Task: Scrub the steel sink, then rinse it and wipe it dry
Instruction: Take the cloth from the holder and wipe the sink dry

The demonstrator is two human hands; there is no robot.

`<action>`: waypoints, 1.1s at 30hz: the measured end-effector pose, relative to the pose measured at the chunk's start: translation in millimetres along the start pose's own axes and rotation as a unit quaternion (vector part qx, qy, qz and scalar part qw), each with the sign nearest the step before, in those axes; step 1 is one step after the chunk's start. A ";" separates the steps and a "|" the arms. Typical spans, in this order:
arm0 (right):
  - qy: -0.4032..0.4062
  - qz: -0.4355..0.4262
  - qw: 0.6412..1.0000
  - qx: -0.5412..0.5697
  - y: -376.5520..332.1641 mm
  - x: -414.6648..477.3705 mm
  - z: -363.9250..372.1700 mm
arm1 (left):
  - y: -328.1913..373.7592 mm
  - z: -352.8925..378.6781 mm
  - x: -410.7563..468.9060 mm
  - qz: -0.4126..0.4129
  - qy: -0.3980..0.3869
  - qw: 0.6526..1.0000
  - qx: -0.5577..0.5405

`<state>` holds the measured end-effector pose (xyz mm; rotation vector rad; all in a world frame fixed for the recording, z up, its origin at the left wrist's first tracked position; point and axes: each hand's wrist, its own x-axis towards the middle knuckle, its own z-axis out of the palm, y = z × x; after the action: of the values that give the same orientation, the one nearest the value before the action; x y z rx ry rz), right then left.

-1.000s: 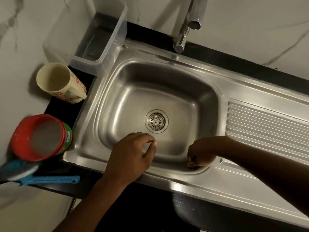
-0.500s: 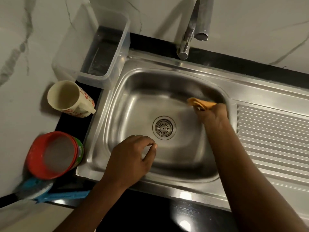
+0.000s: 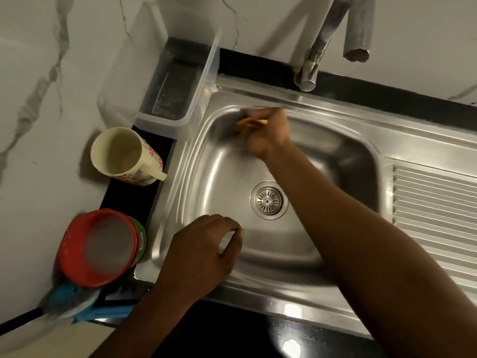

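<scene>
White marble-veined wall (image 3: pixel 51 73) and a black countertop (image 3: pixel 232 332) frame a rectangular stainless steel sink (image 3: pixel 278 249) with a ribbed drainboard (image 3: pixel 433 202). Its round slotted drain strainer (image 3: pixel 268 200) sits in the middle of the bowl floor.

The right arm comes in from the near right and passes just right of the drain. The right hand (image 3: pixel 268 135) reaches the bowl's wall beyond the drain and to its left, just under the rim. That hand is blurred. Its fingers curl around a small yellow-orange scrubbing pad (image 3: pixel 247 124), which is pressed against the steel.

The left hand (image 3: pixel 204 249) rests on the front rim, nearer than the drain and to its left. Its fingers bend loosely over the edge, with nothing seen in them.

The steel shows soft, streaky reflections; I cannot tell whether it is wet.

Left of the drain, off the sink, stand a cream mug with red flowers (image 3: pixel 124 153) and a red-rimmed round tub (image 3: pixel 103 246). A clear plastic box (image 3: pixel 180 73) stands farther back. A chrome tap (image 3: pixel 317 47) rises beyond the drain.
</scene>
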<state>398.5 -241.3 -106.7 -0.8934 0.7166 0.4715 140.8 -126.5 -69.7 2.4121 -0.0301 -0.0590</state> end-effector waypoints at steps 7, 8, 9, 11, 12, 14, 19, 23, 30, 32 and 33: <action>-0.028 -0.019 0.980 -0.195 63.8 -7.8 24.7 | 4.2 -2.4 3.2 -0.010 -0.005 1.000 0.012; -0.016 -0.018 0.973 -0.230 65.7 -5.7 19.4 | 4.9 -1.2 3.4 -0.011 -0.008 1.000 0.014; -0.007 -0.022 0.966 -0.258 67.2 -2.0 16.0 | 5.1 -0.1 3.4 -0.011 -0.009 1.000 0.017; 0.006 -0.041 0.954 -0.297 69.2 4.8 15.8 | 5.4 2.0 3.5 -0.011 -0.013 1.000 0.022; 0.008 -0.051 0.945 -0.322 70.3 8.3 17.2 | 5.7 2.8 3.5 -0.011 -0.014 1.000 0.023; 0.000 -0.051 0.927 -0.373 73.2 12.8 17.8 | 5.4 3.4 3.2 -0.016 -0.012 1.000 0.024; -0.081 0.003 0.909 -0.410 99.8 0.9 -4.4 | 2.3 2.9 -0.4 -0.014 -0.023 1.000 0.008; -0.161 0.037 0.867 -0.470 125.1 -25.5 -28.0 | 0.7 0.8 -5.4 -0.026 -0.033 0.999 0.006; -0.235 0.061 0.792 -0.560 123.5 -63.0 -81.0 | -3.6 -8.7 -8.4 -0.028 -0.027 0.999 -0.013; -0.154 0.050 0.838 -0.522 102.0 -59.4 -104.1 | -4.4 -9.9 -7.0 -0.027 -0.022 0.999 -0.014; -0.098 0.012 0.822 -0.560 88.6 -54.7 -117.1 | -5.1 -10.4 -6.8 -0.025 -0.017 0.999 -0.013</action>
<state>262.4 -294.0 -163.6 -1.9032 0.1897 1.0329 134.6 -115.5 -65.1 2.3853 0.0153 -0.1234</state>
